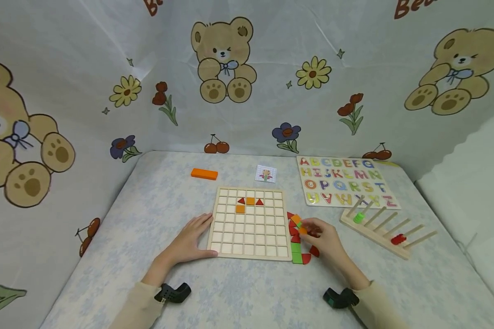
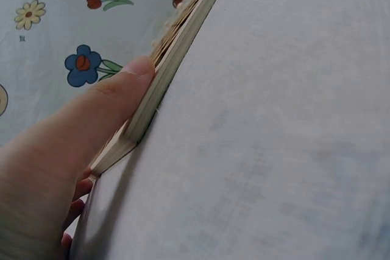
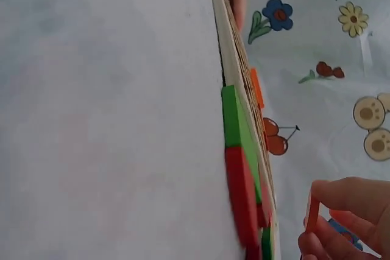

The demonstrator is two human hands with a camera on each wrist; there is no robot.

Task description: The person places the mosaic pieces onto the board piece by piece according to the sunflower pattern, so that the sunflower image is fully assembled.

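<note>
A wooden grid board (image 1: 249, 237) lies on the table. Two red triangles and two orange square tiles sit in its upper cells, among them an orange square (image 1: 240, 209). My left hand (image 1: 191, 240) rests against the board's near left corner, fingers along the left side and thumb (image 2: 116, 98) on the front edge. Just right of the board, my right hand (image 1: 323, 237) pinches a thin orange tile (image 3: 312, 208) between thumb and fingers. Below and around it lie loose red, orange and green tiles, including a green square (image 1: 296, 252) and a red rounded tile (image 3: 241, 196).
Behind the board are an orange block (image 1: 204, 173) and a small pattern card (image 1: 265, 173). An alphabet puzzle board (image 1: 346, 180) lies at the back right. Nearer, a wooden peg stand (image 1: 374, 235) holds green and red pieces.
</note>
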